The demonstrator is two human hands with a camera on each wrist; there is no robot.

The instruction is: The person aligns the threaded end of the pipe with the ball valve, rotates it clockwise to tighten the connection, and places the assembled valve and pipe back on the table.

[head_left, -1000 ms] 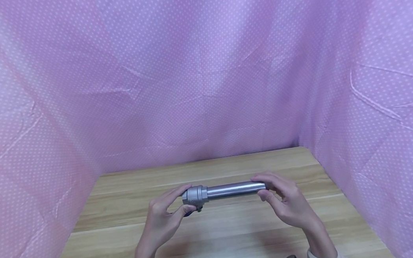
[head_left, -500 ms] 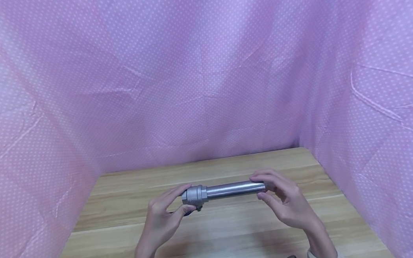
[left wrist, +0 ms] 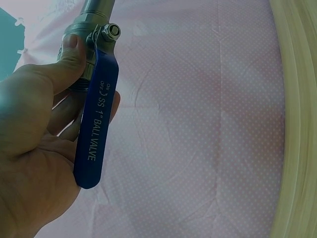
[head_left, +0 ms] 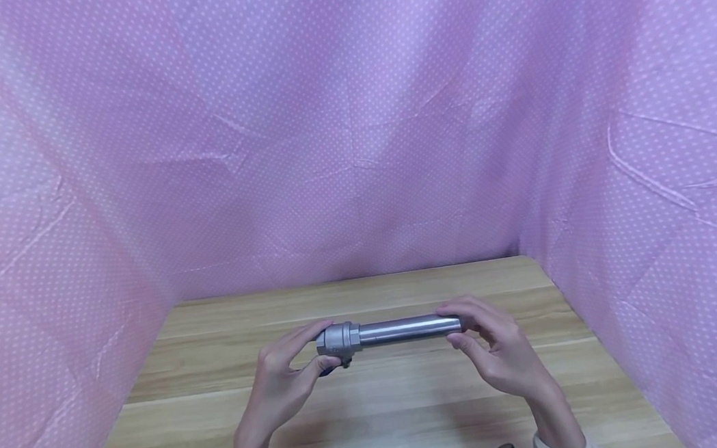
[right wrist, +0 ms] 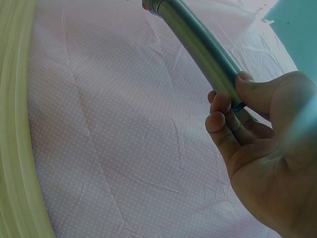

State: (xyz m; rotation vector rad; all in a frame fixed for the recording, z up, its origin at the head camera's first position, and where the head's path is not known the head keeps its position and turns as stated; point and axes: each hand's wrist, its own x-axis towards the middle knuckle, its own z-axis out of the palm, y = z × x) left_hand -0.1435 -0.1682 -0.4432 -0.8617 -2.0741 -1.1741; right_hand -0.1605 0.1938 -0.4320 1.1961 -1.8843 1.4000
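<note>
Head view: the left hand (head_left: 284, 379) is gripping the ball valve (head_left: 338, 339) with thumb and curled fingers; the right hand (head_left: 496, 352) is pinching the far end of the steel pipe (head_left: 409, 329), which is joining the valve and hovering level above the wooden table (head_left: 406, 399).
Left wrist view: the thumb is pressing the valve body (left wrist: 81, 37); the blue handle (left wrist: 96, 129), printed "SS 1" BALL VALVE", is lying across the palm.
Right wrist view: thumb and fingertips (right wrist: 218, 116) are closing round the pipe's (right wrist: 198, 47) end.
Backdrop: pink dotted cloth (head_left: 353, 128) is hanging behind the table.

Left hand (left wrist: 34, 148) gripping ball valve (left wrist: 91, 34), blue handle (left wrist: 96, 131)
</note>
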